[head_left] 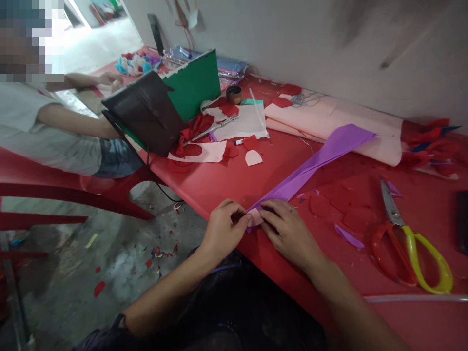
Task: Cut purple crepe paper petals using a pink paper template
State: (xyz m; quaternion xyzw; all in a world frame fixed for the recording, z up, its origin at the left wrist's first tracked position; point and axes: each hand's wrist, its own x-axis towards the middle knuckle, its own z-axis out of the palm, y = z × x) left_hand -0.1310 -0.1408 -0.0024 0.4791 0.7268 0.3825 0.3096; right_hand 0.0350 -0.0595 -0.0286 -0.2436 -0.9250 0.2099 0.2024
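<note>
At the near edge of the red table, my left hand (227, 225) pinches the end of a long purple strip (307, 170) that looks like crepe paper or thin cloth. A small pale pink piece (255, 217) lies over that end, between my two hands. My right hand (287, 226) is closed on the pink piece from the other side, fingertips pressed against it and the purple material. From there the folded strip runs away to the upper right. Scissors (400, 229) with one red and one yellow handle lie right of my right hand, blades slightly apart.
Red petal-shaped pieces (343, 204) and purple scraps (349, 236) lie near the scissors. Behind is a pale pink roll (343, 117). A dark folder (146, 112) and green board (193, 85) stand at the left. Another person (51, 122) sits beyond, arms on the table.
</note>
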